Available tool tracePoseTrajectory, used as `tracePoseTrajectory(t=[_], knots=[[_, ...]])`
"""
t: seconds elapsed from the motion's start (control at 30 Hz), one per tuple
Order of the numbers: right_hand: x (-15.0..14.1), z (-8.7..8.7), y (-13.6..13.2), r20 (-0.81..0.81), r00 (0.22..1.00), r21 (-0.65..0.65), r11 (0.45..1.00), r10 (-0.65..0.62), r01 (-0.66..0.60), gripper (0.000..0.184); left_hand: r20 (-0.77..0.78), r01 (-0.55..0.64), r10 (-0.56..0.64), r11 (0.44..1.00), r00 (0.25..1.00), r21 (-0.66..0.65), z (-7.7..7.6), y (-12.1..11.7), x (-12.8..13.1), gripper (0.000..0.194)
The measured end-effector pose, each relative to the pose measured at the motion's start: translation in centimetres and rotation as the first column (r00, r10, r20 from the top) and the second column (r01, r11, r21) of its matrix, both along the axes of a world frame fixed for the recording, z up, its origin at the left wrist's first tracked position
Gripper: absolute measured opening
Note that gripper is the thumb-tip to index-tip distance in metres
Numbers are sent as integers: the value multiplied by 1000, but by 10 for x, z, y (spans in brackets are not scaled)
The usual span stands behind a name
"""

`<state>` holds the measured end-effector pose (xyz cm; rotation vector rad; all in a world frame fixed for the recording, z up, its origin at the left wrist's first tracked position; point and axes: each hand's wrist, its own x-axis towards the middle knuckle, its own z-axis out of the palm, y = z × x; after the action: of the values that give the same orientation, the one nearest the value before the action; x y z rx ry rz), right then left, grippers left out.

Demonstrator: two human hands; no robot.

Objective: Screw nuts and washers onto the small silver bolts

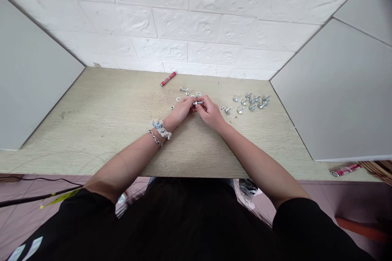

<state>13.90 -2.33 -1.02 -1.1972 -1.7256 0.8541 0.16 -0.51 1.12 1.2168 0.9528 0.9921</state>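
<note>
I have the left hand [183, 109] and right hand [211, 112] together over the table [113, 130], fingertips of both pinched on a metal bolt [199, 102] between them. Just beyond I see loose bolts [187, 92]; to the right, bolts with washers [244, 102].

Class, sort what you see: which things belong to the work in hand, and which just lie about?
Work in hand:
held bolt
loose bolts
washer
nut
clustered bolts at right

Seemingly just lying about:
back red cylinder
far-right red cylinder
</note>
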Motion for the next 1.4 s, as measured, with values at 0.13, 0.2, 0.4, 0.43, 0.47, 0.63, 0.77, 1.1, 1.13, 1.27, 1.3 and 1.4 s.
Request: tracePoseTrajectory(t=[0.13,0.2,0.4,0.43,0.47,0.63,0.77,1.1,1.13,1.27,1.3,1.4], knots=[[-1,3,-1,30,999,16,1000,-23,22,17,40,2,-2,1000,999,-1,-5,3,0,25],[-1,6,-2,36,999,19,999,-27,27,18,47,2,-1,1000,999,-6,-5,3,0,26],[-1,12,-4,38,999,7,1000,-26,26,19,35,20,-20,1000,999,-6,-1,1,0,27],[-1,11,-4,39,999,5,1000,-22,22,20,30,25,-25,1000,999,-2,-1,0,0,27],[-1,11,-4,38,999,3,1000,-18,18,20,23,29,-29,1000,999,3,-1,1,-1,27],[-1,11,-4,33,999,-1,1000,-14,14,19,-17,39,-38,998,999,43,-3,1,-1,31],[-1,14,-5,31,999,-11,1000,-15,15,17,-34,43,-40,996,999,75,-2,0,-1,31],[-1,14,-5,16,1000,-24,1000,-16,17,17,-38,46,-43,996,998,83,1,-2,-1,32],[-1,14,-5,19,1000,-21,1000,-22,23,17,-29,44,-42,996,999,75,1,-2,0,33],[-1,12,-5,28,999,-6,999,-31,31,18,25,25,-25,999,999,20,1,-1,0,31],[-1,12,-4,30,999,-7,1000,-29,29,18,33,21,-21,1000,999,10,1,0,0,30],[-1,11,-4,37,999,-9,1000,-25,26,19,25,19,-20,1000,999,12,0,0,0,31]])
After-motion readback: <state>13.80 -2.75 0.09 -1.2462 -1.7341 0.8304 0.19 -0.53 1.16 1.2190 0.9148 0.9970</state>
